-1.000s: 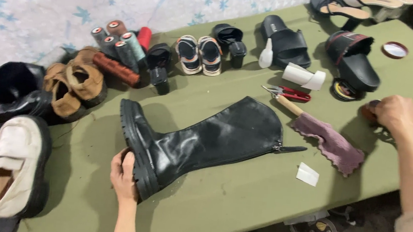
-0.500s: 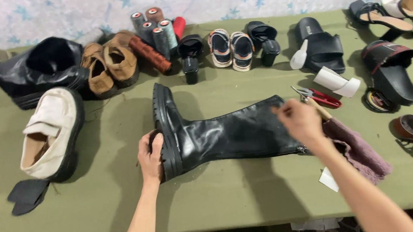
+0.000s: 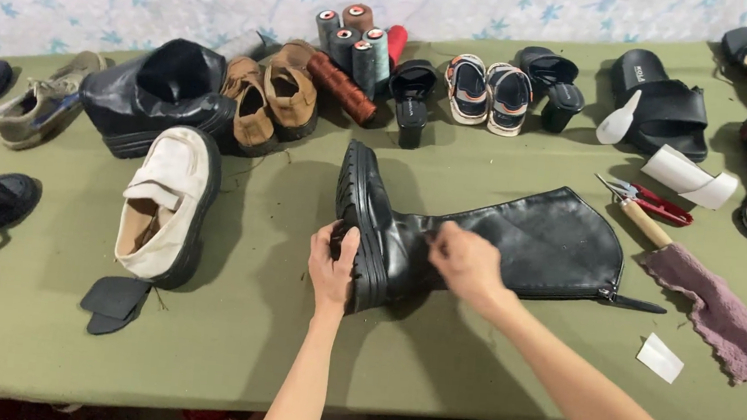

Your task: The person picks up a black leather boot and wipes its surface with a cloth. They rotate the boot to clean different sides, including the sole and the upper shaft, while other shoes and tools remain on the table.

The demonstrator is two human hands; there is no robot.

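Note:
A tall black leather boot (image 3: 515, 240) lies on its side on the green table (image 3: 235, 351), its thick sole facing left and its zipped shaft pointing right. My left hand (image 3: 333, 265) grips the sole at the heel end. My right hand (image 3: 466, 261) rests on the boot's ankle, fingers curled against the leather; whether it holds something small I cannot tell.
A white shoe (image 3: 164, 201) and a loose black insole (image 3: 113, 300) lie to the left. Brown shoes (image 3: 271, 97), thread spools (image 3: 356, 46), sandals (image 3: 488, 89) and black slides (image 3: 662, 105) line the back. Red-handled scissors (image 3: 653, 200), a brush on a purple cloth (image 3: 712, 303) and a white tube (image 3: 687, 173) sit right.
My right hand has come from the far right edge of the table across to the boot's ankle. The view has shifted left. My left hand has stayed on the sole.

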